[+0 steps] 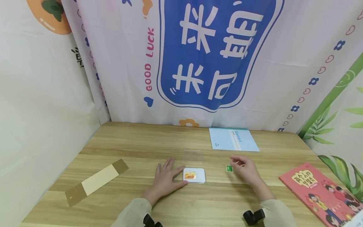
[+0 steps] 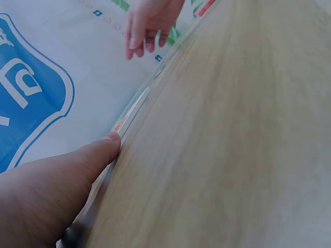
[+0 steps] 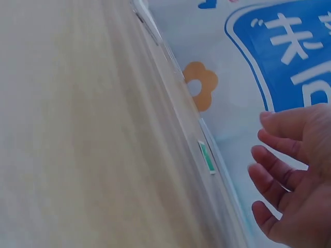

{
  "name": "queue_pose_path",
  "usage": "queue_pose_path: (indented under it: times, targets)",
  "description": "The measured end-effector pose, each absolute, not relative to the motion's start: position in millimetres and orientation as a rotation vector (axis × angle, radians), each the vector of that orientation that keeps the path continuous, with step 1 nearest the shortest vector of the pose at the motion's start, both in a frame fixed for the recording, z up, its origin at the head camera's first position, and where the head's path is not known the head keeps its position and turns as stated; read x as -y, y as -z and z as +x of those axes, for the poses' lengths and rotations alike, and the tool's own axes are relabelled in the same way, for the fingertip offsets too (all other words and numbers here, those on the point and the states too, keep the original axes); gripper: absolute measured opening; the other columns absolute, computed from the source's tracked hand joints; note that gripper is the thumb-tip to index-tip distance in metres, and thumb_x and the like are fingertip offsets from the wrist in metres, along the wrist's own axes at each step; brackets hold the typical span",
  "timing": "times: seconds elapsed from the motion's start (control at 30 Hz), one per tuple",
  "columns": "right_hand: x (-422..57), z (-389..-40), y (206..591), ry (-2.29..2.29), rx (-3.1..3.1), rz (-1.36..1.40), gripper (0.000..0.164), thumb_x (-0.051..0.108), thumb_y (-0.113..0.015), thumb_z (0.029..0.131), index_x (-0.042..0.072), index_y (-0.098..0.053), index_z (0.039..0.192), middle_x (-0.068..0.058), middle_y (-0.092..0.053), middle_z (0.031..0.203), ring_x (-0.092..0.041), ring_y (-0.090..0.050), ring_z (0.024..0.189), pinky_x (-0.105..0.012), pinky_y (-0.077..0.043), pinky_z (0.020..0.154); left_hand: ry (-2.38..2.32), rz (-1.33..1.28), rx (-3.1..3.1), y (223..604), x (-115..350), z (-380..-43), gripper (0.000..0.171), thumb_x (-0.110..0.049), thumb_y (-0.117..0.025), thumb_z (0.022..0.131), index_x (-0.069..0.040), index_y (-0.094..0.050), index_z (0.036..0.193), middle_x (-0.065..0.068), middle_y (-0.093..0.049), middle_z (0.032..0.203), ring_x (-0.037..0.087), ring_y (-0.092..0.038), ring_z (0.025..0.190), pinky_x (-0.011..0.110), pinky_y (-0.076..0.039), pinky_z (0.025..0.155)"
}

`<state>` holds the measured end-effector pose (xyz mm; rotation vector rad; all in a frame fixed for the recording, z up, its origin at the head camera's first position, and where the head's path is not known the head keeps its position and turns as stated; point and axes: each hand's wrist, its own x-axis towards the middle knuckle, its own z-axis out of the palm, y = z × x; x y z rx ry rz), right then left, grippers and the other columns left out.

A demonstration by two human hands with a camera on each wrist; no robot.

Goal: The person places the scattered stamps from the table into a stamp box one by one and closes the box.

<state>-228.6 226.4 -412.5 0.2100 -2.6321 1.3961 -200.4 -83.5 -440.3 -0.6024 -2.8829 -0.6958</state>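
Observation:
My left hand (image 1: 167, 181) rests on the table with its fingers spread. Its thumb and forefinger frame the left end of a flat white rectangular case or card (image 1: 200, 175), and the thumb tip touches or nearly touches its near edge. A small yellow-orange picture, stamp-like (image 1: 190, 175), lies on its left part. Just behind it is a clear plastic rectangle (image 1: 193, 156), perhaps a lid. My right hand (image 1: 246, 168) hovers beside a small green stamp-like square with a pale border (image 1: 229, 168); its fingers are loosely bent and hold nothing, as the right wrist view (image 3: 305, 181) confirms.
A long beige and brown paper strip (image 1: 100, 180) lies at the left. Toward the back edge is a light blue notebook (image 1: 232, 139). A red picture book (image 1: 320, 192) lies at the right, with a pale corner of something over it. Printed cloth (image 1: 127, 78) hangs behind the table.

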Motion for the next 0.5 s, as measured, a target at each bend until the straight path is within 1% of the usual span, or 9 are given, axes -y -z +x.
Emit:
queue_pose_path:
  times: [0.1,0.2,0.33,0.5]
  targets:
    - [-233.9,-230.1,421.1,-1.391,2.613,0.241,0.025,0.004,-0.062,0.077,-0.003,-0.06,0.102,-0.012,-0.059,0.09,-0.02,-0.052,0.078,-0.028,-0.043,0.065,0.697,-0.602,2.883,440.2,83.5,-200.4,0.064,-0.063,-0.049,0.073,-0.022,-0.05,0.123,0.02,-0.023,0.136,0.035,-0.014,0.125,0.057,-0.003,0.094]
    - [-237.7,-231.0,429.9,-1.389,2.628,0.247,0.025,0.003,-0.063,0.076,-0.003,-0.061,0.101,-0.012,-0.059,0.091,-0.02,-0.053,0.08,-0.028,-0.043,0.068,0.702,-0.603,2.883,440.5,83.4,-200.4,0.064,-0.063,-0.049,0.073,-0.022,-0.05,0.123,0.02,-0.023,0.136,0.035,-0.013,0.125,0.057,-0.003,0.094]
    - [-240.0,-232.4,438.9,-1.375,2.627,0.272,0.026,0.002,-0.064,0.075,-0.003,-0.061,0.1,-0.012,-0.058,0.092,-0.023,-0.052,0.085,-0.032,-0.042,0.071,0.709,-0.602,2.879,441.0,83.5,-200.5,0.064,-0.062,-0.05,0.073,-0.022,-0.05,0.123,0.02,-0.022,0.137,0.035,-0.013,0.125,0.057,-0.002,0.094]
    - [-239.4,-233.5,442.2,-1.298,2.649,0.321,0.027,0.005,-0.066,0.074,-0.001,-0.062,0.1,-0.012,-0.055,0.097,-0.025,-0.048,0.09,-0.037,-0.039,0.074,0.707,-0.598,2.886,441.2,83.5,-200.6,0.063,-0.062,-0.049,0.073,-0.023,-0.05,0.123,0.019,-0.021,0.137,0.034,-0.012,0.126,0.057,-0.002,0.094]
